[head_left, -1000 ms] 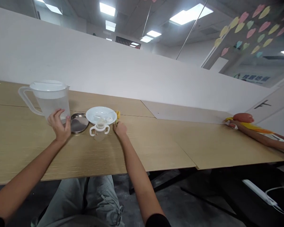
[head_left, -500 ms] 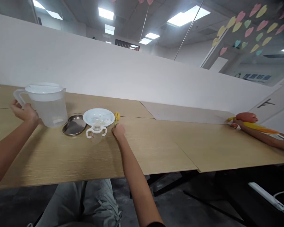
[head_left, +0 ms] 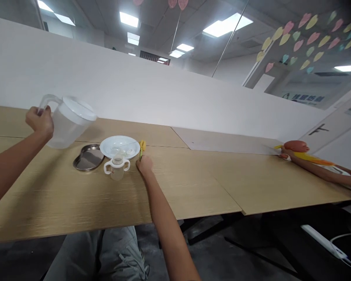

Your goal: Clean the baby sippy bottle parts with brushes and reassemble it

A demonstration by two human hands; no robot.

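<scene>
My left hand (head_left: 41,121) is closed around the handle of a translucent plastic pitcher (head_left: 68,125) with a white lid. The pitcher is tilted to the right, its spout side toward the steel tray (head_left: 89,167). My right hand (head_left: 145,164) is closed on the green stem of a yellow-headed thing (head_left: 142,145), whose exact kind I cannot make out. Left of that hand stands a clear baby bottle (head_left: 117,171) with two white handles and no cap on its mouth. Just behind the bottle lies a white bowl (head_left: 105,145) with small clear and white pieces in it.
The wooden table (head_left: 181,191) runs along a low white wall (head_left: 152,97). At the far right, another person's arm (head_left: 318,169) reaches over the table beside a reddish-orange object (head_left: 296,146). A white power strip (head_left: 321,240) lies below the table level.
My left hand has raised the pitcher and tipped it to the right from near upright. My right hand keeps its hold beside the bowl. The view has shifted slightly.
</scene>
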